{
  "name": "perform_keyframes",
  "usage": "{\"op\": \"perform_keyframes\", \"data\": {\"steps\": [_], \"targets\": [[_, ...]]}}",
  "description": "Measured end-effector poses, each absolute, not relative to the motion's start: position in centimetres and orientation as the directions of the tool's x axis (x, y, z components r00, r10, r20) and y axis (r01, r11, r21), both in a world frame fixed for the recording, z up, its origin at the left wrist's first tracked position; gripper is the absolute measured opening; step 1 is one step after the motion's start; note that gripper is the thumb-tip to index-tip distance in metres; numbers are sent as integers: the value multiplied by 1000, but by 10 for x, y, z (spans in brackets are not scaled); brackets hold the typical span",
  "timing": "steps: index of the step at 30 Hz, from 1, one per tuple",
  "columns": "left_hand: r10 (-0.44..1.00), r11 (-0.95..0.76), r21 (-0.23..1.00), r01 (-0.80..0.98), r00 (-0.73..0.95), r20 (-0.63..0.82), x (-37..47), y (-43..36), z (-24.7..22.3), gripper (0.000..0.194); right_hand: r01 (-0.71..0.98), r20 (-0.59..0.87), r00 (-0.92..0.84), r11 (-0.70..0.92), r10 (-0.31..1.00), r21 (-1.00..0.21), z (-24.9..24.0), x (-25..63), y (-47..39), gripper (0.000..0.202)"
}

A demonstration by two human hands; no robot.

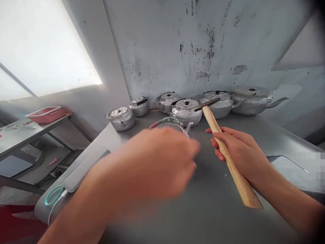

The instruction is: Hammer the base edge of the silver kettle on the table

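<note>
My right hand (237, 149) is wrapped round the pale wooden handle of a hammer (230, 162). The hammer's narrow dark metal head points up and away, over the kettles. Blurred by motion, my left hand (159, 162) hangs over the table with its fingers curled in. Anything inside those fingers is hidden. Just behind the left hand stands a silver kettle (188, 128) with a red and green wrapped handle, partly covered by the hand. Behind the hammer head is another silver kettle (188, 113) with a black lid knob.
Several more silver kettles line the wall, including a large long-spouted kettle (250, 101) at right. A grey power bank (83, 171) with a cable lies on the grey table (193, 217). A glossy flat device (291, 169) lies at right. A pink basket (47, 115) sits on the left-hand shelf.
</note>
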State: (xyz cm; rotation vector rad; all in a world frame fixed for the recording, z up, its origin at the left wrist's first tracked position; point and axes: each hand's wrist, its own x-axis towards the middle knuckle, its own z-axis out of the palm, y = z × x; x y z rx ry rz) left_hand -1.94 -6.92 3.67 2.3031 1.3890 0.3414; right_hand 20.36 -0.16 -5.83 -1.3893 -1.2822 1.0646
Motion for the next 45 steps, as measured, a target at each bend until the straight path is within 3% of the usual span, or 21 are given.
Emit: {"op": "perform_keyframes", "data": {"steps": [2,4,10,19,24,45], "targets": [[872,-484,271,832,484,71,-28,-47,53,24,192,-12,70,-25,997,-981,-58,203,-1,16],[866,-498,218,839,496,70,-39,-24,51,22,196,-21,64,-34,998,-980,-59,203,0,16],[855,-469,324,822,515,-68,-41,8,22,35,220,-22,64,-36,998,-975,-58,204,-3,17],[762,-522,429,738,629,-156,-34,16,17,33,235,-8,43,-18,999,-972,-55,202,-5,17],[747,-502,422,755,625,-228,-41,18,21,31,257,-17,42,-27,999,-966,-56,202,-6,16],[757,-474,428,770,604,-248,-45,19,26,40,320,-31,55,-47,998,-946,-54,201,-8,18]]}}
